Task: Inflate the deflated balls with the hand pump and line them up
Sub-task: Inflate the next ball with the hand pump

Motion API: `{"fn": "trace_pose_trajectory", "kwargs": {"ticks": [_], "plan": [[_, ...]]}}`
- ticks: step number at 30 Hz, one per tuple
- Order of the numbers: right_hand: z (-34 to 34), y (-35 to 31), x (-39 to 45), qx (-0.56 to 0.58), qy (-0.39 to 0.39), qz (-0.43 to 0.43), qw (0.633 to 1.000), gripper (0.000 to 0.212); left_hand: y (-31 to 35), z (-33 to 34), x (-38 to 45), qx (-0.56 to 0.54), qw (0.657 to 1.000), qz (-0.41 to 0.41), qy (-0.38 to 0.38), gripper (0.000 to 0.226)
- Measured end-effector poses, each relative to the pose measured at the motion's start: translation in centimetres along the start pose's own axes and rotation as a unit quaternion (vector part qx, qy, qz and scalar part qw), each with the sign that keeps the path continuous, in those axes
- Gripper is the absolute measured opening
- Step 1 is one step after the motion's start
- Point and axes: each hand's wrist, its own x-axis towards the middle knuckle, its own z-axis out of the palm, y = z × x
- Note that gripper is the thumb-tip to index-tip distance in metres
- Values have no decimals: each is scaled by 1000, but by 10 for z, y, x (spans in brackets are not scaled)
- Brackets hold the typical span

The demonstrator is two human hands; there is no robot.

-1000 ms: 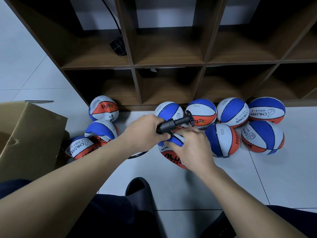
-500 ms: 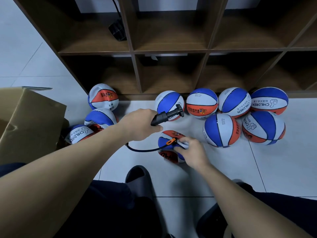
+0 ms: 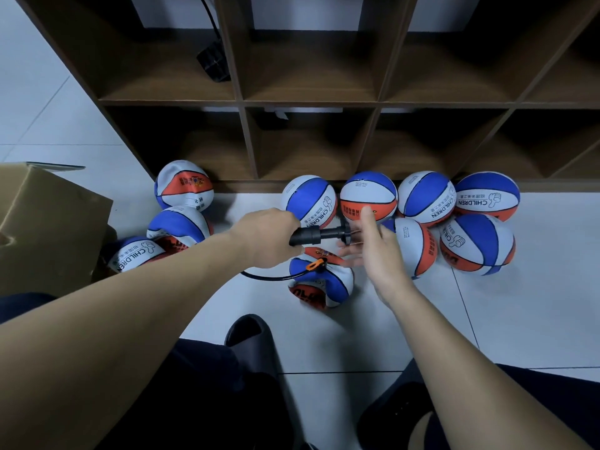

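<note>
A deflated blue, white and orange ball (image 3: 319, 282) lies on the floor tiles in front of me. An orange nozzle (image 3: 316, 264) sits on its top, joined by a black hose (image 3: 263, 277) to the black hand pump (image 3: 319, 236). My left hand (image 3: 266, 237) grips the pump's barrel, which lies level above the ball. My right hand (image 3: 370, 245) is at the pump's handle end with fingers spread, and whether it touches the handle is unclear. Several inflated balls (image 3: 422, 196) crowd against the shelf base to the right. Three limp balls (image 3: 180, 227) lie on the left.
A wooden cubby shelf (image 3: 311, 102) stands along the back, with a black adapter (image 3: 212, 64) in an upper cubby. A cardboard box (image 3: 48, 222) stands at the left. My dark slipper (image 3: 250, 336) and knees are at the bottom. Bare tiles lie at the lower right.
My right hand has let go of the nozzle on the ball and risen to the pump's handle end. The pump in my left hand has swung level.
</note>
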Motion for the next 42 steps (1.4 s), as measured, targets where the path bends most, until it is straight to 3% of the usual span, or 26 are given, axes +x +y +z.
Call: {"fn": "trace_pose_trajectory", "kwargs": {"ticks": [3, 7, 12, 17, 20, 25, 37, 42], "plan": [[13, -13, -17, -92, -35, -43, 994, 55, 13, 8, -1, 20, 1000, 13, 10, 24], [21, -2, -20, -161, 1, -84, 983, 48, 14, 25, -5, 4, 1000, 13, 5, 26], [-12, 9, 2, -139, 70, -52, 986, 47, -12, 26, -15, -19, 999, -18, -47, 24], [-35, 3, 18, -128, 78, 2, 989, 23, -20, 16, -16, -11, 999, -39, -35, 34], [-29, 5, 17, -85, 57, 102, 989, 33, -17, 14, -17, 43, 999, -24, 3, 33], [7, -4, -1, -159, 137, -29, 977, 56, -1, 22, -16, 37, 999, -18, 21, 33], [54, -1, -20, -170, 98, -32, 980, 42, 11, 24, -10, 71, 996, 0, 47, 28], [34, -3, -10, -80, 32, 52, 995, 33, 4, 25, -9, 67, 996, 2, 52, 34]]}}
